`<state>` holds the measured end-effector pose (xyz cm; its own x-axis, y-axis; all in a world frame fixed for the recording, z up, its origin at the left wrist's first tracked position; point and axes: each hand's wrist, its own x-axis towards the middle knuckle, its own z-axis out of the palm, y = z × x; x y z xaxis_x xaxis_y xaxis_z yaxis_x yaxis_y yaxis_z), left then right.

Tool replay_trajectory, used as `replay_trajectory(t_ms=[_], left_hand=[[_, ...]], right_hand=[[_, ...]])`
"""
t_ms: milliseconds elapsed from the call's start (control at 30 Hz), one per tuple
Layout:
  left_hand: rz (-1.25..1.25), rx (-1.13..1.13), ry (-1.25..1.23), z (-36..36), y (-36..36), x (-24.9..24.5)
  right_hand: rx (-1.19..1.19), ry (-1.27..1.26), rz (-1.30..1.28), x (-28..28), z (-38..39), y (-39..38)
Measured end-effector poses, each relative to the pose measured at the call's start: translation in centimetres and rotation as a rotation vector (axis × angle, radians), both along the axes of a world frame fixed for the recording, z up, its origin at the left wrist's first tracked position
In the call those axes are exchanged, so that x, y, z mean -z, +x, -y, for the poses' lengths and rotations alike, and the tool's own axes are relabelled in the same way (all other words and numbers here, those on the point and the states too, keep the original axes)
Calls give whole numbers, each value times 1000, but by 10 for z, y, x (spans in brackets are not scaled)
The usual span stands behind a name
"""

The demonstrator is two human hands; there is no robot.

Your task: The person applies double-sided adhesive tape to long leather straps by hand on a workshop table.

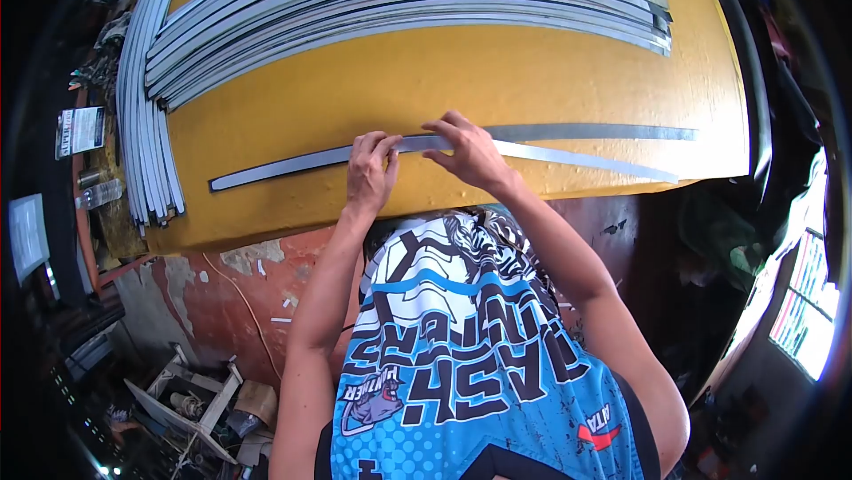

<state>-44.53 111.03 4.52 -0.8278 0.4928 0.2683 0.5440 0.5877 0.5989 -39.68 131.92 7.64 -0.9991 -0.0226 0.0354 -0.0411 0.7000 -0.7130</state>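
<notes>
A long white strip (284,169) lies over a dark strip (603,132) on the yellow tabletop, both running left to right. To the left of my hands the two are lined up, with only a thin dark edge showing around the white. Toward the right they fan apart, the white strip passing nearer to me. My left hand (371,169) is closed at the strips, fingertips and thumb pressed on the white one. Just to its right, my right hand (470,153) has its thumb and fingers at opposite edges of the white strip, its palm partly hiding it.
Stacked long strips (399,14) cover the far side of the yellow table (355,81). Another bundle of strips (146,107) lies along the left edge. A plastic bottle (100,194) and a printed label (80,132) sit further left. A wooden frame (191,400) stands below.
</notes>
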Motion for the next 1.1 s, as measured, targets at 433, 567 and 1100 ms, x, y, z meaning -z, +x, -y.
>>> replay_trajectory(t_ms=[433, 567, 1100], left_hand=[[32, -8, -26, -4, 1, -6], [41, -10, -23, -4, 1, -7], [67, -22, -41, -1, 0, -9]], right_hand=[[-1, 96, 28, 4, -60, 20], [13, 99, 15, 9, -60, 20], [37, 106, 35, 12, -55, 18]])
